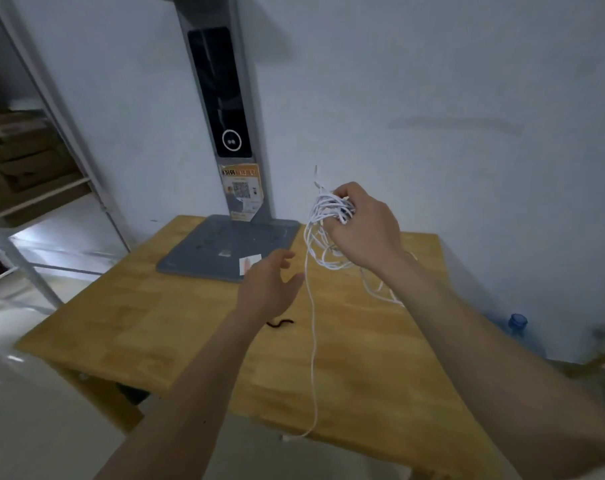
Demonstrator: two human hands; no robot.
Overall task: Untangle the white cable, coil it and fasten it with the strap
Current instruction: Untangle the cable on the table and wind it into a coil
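My right hand (365, 230) is raised above the wooden table (190, 323) and grips a tangled bundle of the white cable (329, 209). Loops of it hang below the hand, and one long strand (313, 341) drops down past the table's front edge, where its end dangles. My left hand (268, 287) hovers to the left of that strand with relaxed fingers and holds nothing. A short dark strap (280, 322) lies on the table just in front of my left wrist.
A grey stand with a flat base (225, 247) and a tall post with a dark screen (221, 95) occupies the table's back. A metal shelf (34, 161) with boxes stands at the left. A blue water bottle (517, 323) sits on the floor at the right.
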